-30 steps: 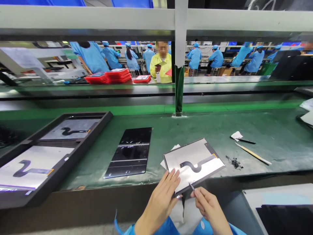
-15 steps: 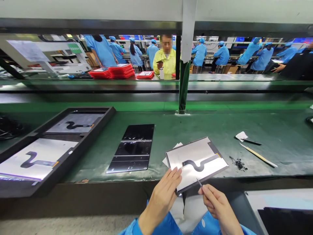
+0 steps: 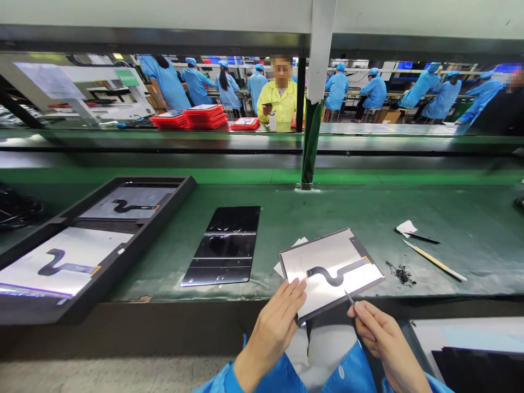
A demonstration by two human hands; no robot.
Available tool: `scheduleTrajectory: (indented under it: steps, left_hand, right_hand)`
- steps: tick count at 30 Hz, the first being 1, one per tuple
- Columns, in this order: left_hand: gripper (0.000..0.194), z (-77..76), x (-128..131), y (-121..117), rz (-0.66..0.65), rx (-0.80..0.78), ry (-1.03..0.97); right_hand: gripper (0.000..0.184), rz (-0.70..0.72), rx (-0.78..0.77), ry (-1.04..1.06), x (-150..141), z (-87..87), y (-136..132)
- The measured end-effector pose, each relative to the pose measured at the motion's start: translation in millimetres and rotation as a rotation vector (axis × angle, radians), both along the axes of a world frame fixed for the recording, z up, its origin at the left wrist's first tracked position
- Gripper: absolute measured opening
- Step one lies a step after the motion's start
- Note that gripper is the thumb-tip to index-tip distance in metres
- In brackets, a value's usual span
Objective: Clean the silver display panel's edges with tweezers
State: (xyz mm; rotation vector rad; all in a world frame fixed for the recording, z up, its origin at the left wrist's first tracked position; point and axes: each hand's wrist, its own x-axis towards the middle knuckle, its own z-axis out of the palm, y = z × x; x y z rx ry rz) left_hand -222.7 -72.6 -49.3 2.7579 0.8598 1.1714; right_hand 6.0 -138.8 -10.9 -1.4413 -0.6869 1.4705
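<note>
Head cam: left hand (image 3: 275, 322) grips the near-left corner of the display panel (image 3: 331, 273), tilted w/ its far edge on the green bench (image 3: 368, 213). Right hand (image 3: 379, 335) pinches thin tweezers (image 3: 350, 298), tip at panel's near edge; black glass sheet (image 3: 223, 245) lies just left.

Three silver panels showed: two in the tray (image 3: 172, 199) at left, one held (image 3: 331, 270); one black panel (image 3: 225, 245); perhaps two tools (image 3: 434, 262).
</note>
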Motion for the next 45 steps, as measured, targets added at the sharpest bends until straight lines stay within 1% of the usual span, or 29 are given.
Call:
scheduleTrajectory:
  steps: [4,7,13,19,24,31,37,42,45]
  left_hand:
    - [0.057,0.1,-0.6,0.0,-0.007,-0.009,-0.005]
    - [0.062,-0.1,-0.8,0.3,-0.011,-0.022,-0.008]
    - [0.059,0.0,0.3,0.2,-0.007,-0.01,-0.017]
    - [0.064,-0.7,0.8,0.2,-0.009,-0.02,-0.027]
    - [0.065,-0.7,0.6,0.5,-0.011,-0.022,-0.02]
    - [0.057,0.8,1.9,0.0,0.006,0.01,-0.019]
    - [0.056,1.2,1.7,0.8,0.003,0.009,-0.026]
    - [0.059,0.1,2.0,0.7,0.006,0.006,-0.022]
    - [0.058,-0.8,2.4,0.6,0.007,0.012,-0.028]
  right_hand:
    - [0.058,-0.063,0.01,-0.036,0.0,9.9,-0.8]
    - [0.056,-0.082,0.012,-0.06,2.3,14.0,-0.5]
    - [0.063,-0.084,-0.039,-0.051,14.1,14.5,1.6]
    - [0.059,-0.096,-0.015,-0.073,24.2,17.1,0.7]
    - [0.059,-0.172,0.004,-0.094,28.6,26.7,3.6]
    - [0.06,-0.179,-0.016,-0.07,46.0,36.1,5.5]
    - [0.065,-0.28,-0.02,-0.088,54.3,51.2,8.1]
    - [0.056,-0.267,0.023,-0.104,69.4,54.5,8.0]
    - [0.057,-0.32,0.012,-0.116,74.6,59.1,9.1]
